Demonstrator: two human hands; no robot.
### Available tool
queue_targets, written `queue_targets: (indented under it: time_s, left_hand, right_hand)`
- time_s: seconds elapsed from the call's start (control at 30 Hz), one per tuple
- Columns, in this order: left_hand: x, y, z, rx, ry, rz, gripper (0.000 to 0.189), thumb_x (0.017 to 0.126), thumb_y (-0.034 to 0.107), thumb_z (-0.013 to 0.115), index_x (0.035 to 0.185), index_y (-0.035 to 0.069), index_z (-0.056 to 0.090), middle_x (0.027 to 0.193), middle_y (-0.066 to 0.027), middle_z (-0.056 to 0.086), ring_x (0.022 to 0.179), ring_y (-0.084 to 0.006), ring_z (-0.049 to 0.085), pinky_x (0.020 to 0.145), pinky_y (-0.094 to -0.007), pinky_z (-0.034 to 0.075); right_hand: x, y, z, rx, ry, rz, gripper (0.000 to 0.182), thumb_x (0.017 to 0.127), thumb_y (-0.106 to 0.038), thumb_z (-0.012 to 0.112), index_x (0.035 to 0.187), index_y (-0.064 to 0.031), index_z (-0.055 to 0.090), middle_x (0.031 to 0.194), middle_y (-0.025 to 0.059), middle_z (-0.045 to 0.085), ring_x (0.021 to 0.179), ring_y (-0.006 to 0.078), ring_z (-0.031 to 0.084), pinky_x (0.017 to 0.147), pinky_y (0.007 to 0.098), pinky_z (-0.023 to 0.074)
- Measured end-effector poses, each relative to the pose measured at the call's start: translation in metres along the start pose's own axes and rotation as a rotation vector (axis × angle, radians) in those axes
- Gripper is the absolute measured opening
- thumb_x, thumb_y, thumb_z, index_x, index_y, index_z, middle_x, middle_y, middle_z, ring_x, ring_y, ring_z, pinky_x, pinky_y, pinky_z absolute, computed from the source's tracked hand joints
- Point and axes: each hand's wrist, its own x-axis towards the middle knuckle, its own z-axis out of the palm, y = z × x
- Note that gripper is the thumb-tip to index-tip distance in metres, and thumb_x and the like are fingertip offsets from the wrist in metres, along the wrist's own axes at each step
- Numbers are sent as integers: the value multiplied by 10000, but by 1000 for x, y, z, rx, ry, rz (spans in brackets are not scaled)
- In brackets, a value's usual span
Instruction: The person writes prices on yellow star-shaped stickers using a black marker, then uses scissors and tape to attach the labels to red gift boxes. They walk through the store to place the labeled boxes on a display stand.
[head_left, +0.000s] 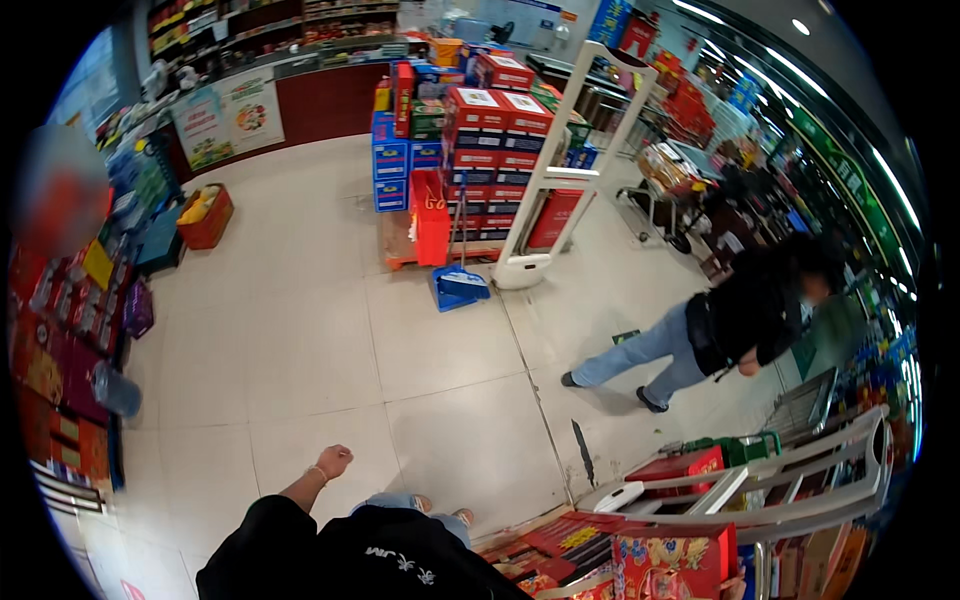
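My left hand (335, 461) hangs low over the pale tiled floor (315, 360), with a bracelet at the wrist. Its fingers are loosely curled, and nothing shows in them. My right hand is out of view. Below me are my black top (360, 562) and my shoes (442, 510). At lower right, red gift boxes and a decorated red gift bag (667, 559) stand beside a white security gate (750, 502). Ahead, a blue long-handled dustpan (459, 288) stands on the floor near a second security gate (525, 262).
Stacked cartons (487, 150) stand on an orange pallet (397, 259). A person (720, 322) in dark clothing and jeans walks at right. Shopping carts (652, 210) are behind. Goods (67, 322) line the left side, near a red basket (206, 225). A counter (322, 105) runs along the back.
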Motion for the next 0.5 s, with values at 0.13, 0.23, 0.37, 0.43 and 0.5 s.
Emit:
queue_targets:
  time_s: [0.13, 0.23, 0.37, 0.43, 0.5]
  left_hand:
    - [-52, -77, -3, 707, -178, 91, 248, 903, 228, 545, 1018, 58, 683, 902, -97, 721, 721, -234, 693, 709, -368, 563]
    - [-95, -113, 10, 932, -494, -215, 220, 928, 199, 486, 1005, 110, 673, 958, -62, 711, 871, -212, 695, 707, -378, 558]
    - [-125, -131, 37, 1193, -531, 42, 211, 902, 184, 500, 1040, 133, 651, 882, -33, 711, 802, -204, 702, 634, -382, 557]
    - [-111, -116, 44, 1146, -553, 95, 203, 887, 169, 504, 1023, 135, 650, 837, -21, 713, 733, -205, 703, 605, -381, 556]
    - [-78, -94, 55, 850, -527, -172, 167, 867, 160, 516, 939, 122, 662, 816, -14, 713, 686, -208, 699, 578, -380, 547]
  right_hand:
    - [10, -33, 6, 87, 7, -27, 516, 990, -427, 459, 1295, -20, 544, 1189, 219, 621, 1026, 352, 629, 853, 413, 523]
    - [20, -41, -5, 142, 44, -57, 507, 986, -422, 472, 1284, -20, 553, 1181, 214, 625, 1015, 346, 630, 847, 409, 524]
    - [32, -62, -19, 261, 117, -132, 495, 980, -415, 489, 1270, -21, 564, 1170, 208, 630, 1000, 338, 631, 840, 404, 524]
    - [30, -55, -23, 321, 156, -153, 489, 977, -411, 497, 1263, -21, 570, 1164, 205, 632, 993, 334, 632, 837, 401, 525]
    - [24, -42, -24, 380, 192, -163, 483, 975, -408, 506, 1255, -21, 576, 1158, 201, 634, 985, 330, 633, 833, 398, 525]
